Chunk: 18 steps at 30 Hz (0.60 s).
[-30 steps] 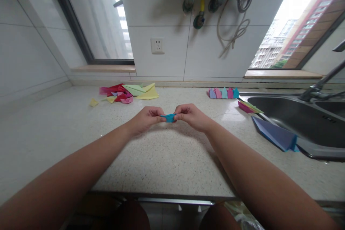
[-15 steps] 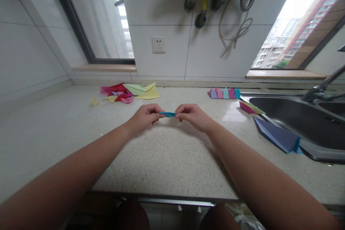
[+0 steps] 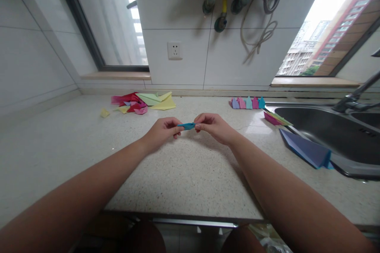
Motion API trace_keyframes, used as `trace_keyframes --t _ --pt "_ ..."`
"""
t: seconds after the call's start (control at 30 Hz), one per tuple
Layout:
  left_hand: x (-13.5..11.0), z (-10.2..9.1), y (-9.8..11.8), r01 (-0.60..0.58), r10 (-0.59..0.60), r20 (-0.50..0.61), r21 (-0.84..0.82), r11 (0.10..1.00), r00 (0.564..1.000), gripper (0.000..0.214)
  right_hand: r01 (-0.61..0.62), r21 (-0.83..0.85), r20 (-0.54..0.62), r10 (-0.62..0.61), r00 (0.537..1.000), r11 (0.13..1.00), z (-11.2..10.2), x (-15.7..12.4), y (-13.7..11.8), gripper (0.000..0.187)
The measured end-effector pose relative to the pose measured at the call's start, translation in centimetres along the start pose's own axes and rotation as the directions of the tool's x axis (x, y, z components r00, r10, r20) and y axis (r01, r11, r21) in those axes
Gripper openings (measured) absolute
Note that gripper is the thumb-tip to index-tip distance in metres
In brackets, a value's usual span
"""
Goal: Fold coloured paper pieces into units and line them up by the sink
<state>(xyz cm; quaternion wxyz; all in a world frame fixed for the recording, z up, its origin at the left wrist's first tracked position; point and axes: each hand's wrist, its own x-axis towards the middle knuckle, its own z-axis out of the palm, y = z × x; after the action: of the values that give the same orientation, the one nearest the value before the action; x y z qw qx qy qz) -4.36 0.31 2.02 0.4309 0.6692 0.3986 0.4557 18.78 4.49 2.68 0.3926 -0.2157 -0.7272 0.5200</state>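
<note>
The left hand (image 3: pixel 163 129) and the right hand (image 3: pixel 214 127) pinch with their fingers (image 3: pixel 175 130) the two ends of one blue paper (image 3: pixel 187 126), above the counter (image 3: pixel 178 182).

- Cool daylight shows at the left window (image 3: pixel 107 19) and the right window (image 3: pixel 338 4), whose sky is blown out to white.
- A pale glare patch lies on the table (image 3: pixel 178 182), left of the sink (image 3: pixel 314 126).
- Soft shadows fall beside the right hand (image 3: pixel 215 128); below the table's front edge it is dim.
- Wide-angle stretch distorts the margins (the forearms (image 3: pixel 285 178) look oversized).
- Fine folds in the blue paper (image 3: pixel 187 126) are blurred.
</note>
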Motion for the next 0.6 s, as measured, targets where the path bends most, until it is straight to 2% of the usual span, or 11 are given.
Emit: trace_keyframes --t 0.1,0.2,0.27,0.47,0.6 --pt "0.0 0.4 0.0 0.004 0.009 -0.131 0.097 0.995 0.991 0.019 0.014 0.007 -0.169 -0.013 0.986 1.000 0.6 0.3 1.1 0.019" --pt "0.0 0.7 -0.3 -0.014 0.043 -0.191 0.154 0.988 0.981 0.021 -0.015 0.029 -0.243 0.021 0.970 0.999 1.2 0.6 2.0 0.031" --pt "-0.1 1.0 -0.6 -0.037 0.073 -0.197 0.180 0.983 0.978 0.022 -0.032 0.013 -0.245 0.035 0.969 0.999 1.5 0.7 2.4 0.033" --pt "-0.6 1.6 -0.5 -0.049 0.110 -0.175 0.320 0.946 0.978 0.024 -0.008 -0.030 -0.218 0.001 0.976 1.000 1.7 0.6 2.1 0.020" --pt "-0.5 1.8 -0.1 -0.064 0.103 -0.155 0.241 0.969 0.983 0.025 0.004 0.089 -0.228 0.016 0.974 0.996 2.1 0.6 1.8 0.027"
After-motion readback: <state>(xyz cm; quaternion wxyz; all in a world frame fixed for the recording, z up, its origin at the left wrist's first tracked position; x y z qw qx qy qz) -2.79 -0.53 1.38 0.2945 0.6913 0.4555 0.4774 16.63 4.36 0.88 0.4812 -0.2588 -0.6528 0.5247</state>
